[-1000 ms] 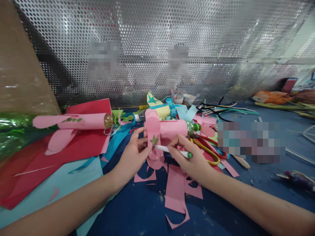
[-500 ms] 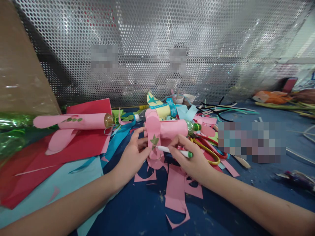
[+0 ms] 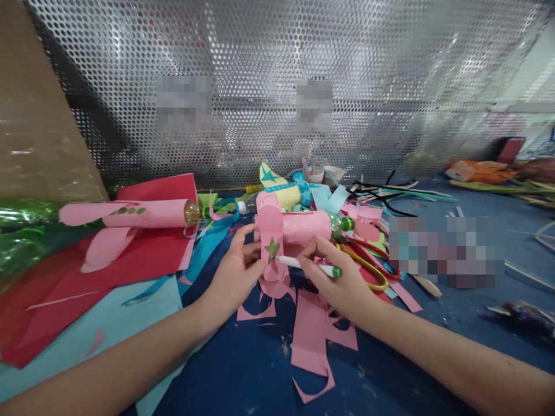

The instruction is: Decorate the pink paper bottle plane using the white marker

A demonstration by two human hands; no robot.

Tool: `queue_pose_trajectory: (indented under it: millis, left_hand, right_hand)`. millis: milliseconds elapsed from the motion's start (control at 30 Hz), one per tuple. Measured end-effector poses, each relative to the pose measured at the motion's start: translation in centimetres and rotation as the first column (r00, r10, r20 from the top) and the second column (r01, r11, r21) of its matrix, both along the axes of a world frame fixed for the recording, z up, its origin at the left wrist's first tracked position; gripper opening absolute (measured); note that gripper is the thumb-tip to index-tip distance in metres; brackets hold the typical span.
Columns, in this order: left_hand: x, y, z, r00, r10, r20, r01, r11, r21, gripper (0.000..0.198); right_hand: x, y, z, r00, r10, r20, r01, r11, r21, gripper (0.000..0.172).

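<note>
A bottle wrapped in pink paper (image 3: pixel 309 227) lies at the centre, its clear neck and green cap pointing right. Across its left end is a rounded pink paper strip (image 3: pixel 270 222) bearing a green star (image 3: pixel 272 249). My left hand (image 3: pixel 240 260) grips this strip's left edge between thumb and curled fingers. Pinched in my right hand (image 3: pixel 332 268) is a white marker (image 3: pixel 310 266) with a green end; its tip touches or nearly touches the strip beside the star.
Another pink-wrapped bottle (image 3: pixel 169 214) rests on red paper (image 3: pixel 143 248) at the left. Behind the centre is a yellow and blue one (image 3: pixel 288 196). Scissors with yellow and red handles (image 3: pixel 368 268) lie right of my right hand. Pink scraps (image 3: pixel 309 329) are in front.
The marker tip has shifted very slightly with my right hand, beside the star. My left hand keeps its hold on the strip.
</note>
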State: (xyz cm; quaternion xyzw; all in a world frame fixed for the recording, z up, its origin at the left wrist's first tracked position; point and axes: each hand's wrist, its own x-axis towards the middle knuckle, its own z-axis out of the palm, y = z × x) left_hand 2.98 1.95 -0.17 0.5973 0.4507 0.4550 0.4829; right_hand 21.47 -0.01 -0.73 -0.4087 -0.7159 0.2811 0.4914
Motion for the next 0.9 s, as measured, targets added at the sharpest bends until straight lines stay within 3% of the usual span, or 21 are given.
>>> queue_pose_trajectory:
  millis: [900]
  left_hand:
    - [0.09,0.01,0.17,1.0,-0.004,-0.007,0.004,1.0,-0.003,0.055]
  right_hand:
    - [-0.04,0.16,0.02,1.0,0.024,0.006,-0.024,1.0,-0.017,0.019]
